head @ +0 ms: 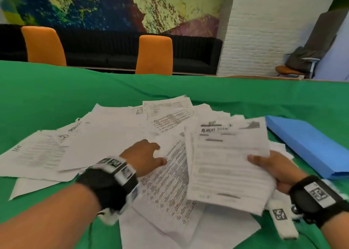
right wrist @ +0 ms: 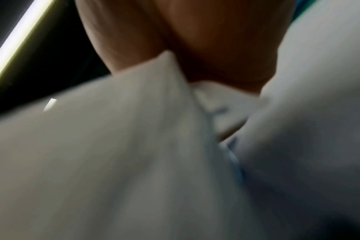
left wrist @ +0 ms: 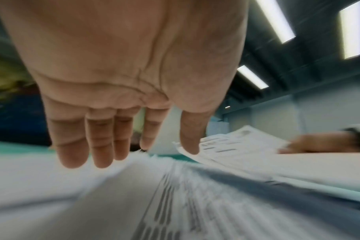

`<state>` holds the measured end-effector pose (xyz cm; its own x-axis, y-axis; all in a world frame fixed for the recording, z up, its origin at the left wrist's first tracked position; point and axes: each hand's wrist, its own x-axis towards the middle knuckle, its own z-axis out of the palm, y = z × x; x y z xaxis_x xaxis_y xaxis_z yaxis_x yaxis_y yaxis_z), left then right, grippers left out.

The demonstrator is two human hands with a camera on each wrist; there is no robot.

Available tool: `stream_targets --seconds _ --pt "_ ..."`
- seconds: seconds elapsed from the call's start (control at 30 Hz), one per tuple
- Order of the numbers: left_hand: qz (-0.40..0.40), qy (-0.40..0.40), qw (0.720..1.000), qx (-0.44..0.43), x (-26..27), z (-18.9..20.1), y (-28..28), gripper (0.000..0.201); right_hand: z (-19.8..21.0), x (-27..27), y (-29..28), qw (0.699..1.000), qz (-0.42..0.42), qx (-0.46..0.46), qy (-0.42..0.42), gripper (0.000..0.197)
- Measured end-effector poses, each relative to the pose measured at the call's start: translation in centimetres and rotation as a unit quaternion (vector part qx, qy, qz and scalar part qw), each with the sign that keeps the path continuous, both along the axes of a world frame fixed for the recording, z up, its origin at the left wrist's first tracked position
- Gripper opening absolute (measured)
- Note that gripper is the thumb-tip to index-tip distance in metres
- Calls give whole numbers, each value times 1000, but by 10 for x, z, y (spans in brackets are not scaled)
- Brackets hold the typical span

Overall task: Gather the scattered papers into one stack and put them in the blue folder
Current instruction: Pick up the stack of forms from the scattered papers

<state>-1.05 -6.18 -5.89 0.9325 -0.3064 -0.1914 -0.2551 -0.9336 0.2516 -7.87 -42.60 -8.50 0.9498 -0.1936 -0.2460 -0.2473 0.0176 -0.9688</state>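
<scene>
While the right hand [head: 272, 170] pinched a sheaf of papers [head: 229, 162] by its right edge, thumb on top, the sheaf sat raised and tilted above the scattered papers [head: 113, 139] on the green-covered surface [head: 56, 90]. Left hand [head: 144, 155] was spread, fingers [left wrist: 102, 141] straight and relaxed, hovering just over the loose sheets near the middle of the pile; left wrist view showed nothing gripped and could not settle whether the fingertips touched paper. Right wrist view was mostly blurred white paper against the palm [right wrist: 216, 48].

Blue folder [head: 309, 145] lay closed on the surface to the right, just beside the pile, its near-left edge partly over a few sheets' corners or next to them; could not tell which.

Writing: top sheet of the held sheaf had a bold header and underline, too blurred to read. Sheets were printed text, unreadable. Handwritten scrawls on the left sheets [head: 71, 132], not legible. Both wrist straps [head: 117, 175] carried square black-and-white tags, another on a white tab [head: 279, 213] under the right wrist.

Two orange chairs [head: 154, 54] stood behind the surface, with a black sofa [head: 194, 54] along the painted wall.
</scene>
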Motion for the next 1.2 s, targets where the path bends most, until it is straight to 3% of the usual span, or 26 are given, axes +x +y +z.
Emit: stream_targets --seconds 0.03,0.13,0.2,0.27,0.33,0.4,0.43,0.47,0.53,0.6,0.7,0.73,0.77,0.83,0.9,0.93,1.0,1.1,1.13,1.2 --pt "31 7 1000 -2 18 -10 -6 71 -9 -2 8 1000 9 12 13 76" --pt "81 45 995 -32 50 -33 -23 77 -27 -5 25 998 10 55 29 37" --pt "97 74 991 -46 59 -36 -30 72 -32 -9 31 997 13 71 38 33" --pt "117 93 980 -134 65 -32 -30 51 -32 -11 35 995 17 94 36 35" --pt "136 127 930 -316 61 -23 -28 31 -30 -12 37 991 30 126 25 41" --pt "141 231 811 -519 45 -13 -30 37 -27 -13 42 988 41 150 2 42" --pt "111 279 760 -576 34 -8 -34 38 -25 -13 47 987 46 155 -9 42" --pt "63 300 742 -597 24 -4 -38 37 -22 -13 52 986 52 156 -22 41" --pt "9 280 755 -592 10 1 -48 38 -17 -12 63 986 57 146 -56 38" --pt "21 253 756 -604 9 7 -55 38 -13 -9 67 985 34 138 -97 41" --pt "10 276 718 -639 14 17 -63 37 -11 -7 53 971 33 217 -93 42" --pt "2 283 720 -633 18 21 -67 37 -9 -7 44 968 35 235 -77 41" --pt "4 274 745 -608 25 24 -72 34 -7 -8 34 969 32 238 -63 41" --pt "37 211 833 -510 49 23 -82 35 -5 -12 9 974 8 222 -43 42" --pt "68 66 936 -340 79 13 -89 38 -7 -18 -12 980 -29 193 -30 40" --pt "68 2 967 -246 93 5 -91 39 -8 -22 -18 985 -45 167 -24 39" --pt "65 -25 993 -96 117 -14 -95 58 -17 -30 -22 989 -87 119 -8 38" --pt "62 -20 998 -3 141 -37 -108 97 -27 -33 -22 988 -118 102 10 43" --pt "65 -16 998 1 145 -41 -113 102 -25 -33 -21 986 -129 110 6 45" --pt "64 -4 998 8 149 -41 -124 92 -22 -32 -24 983 -137 119 5 56"
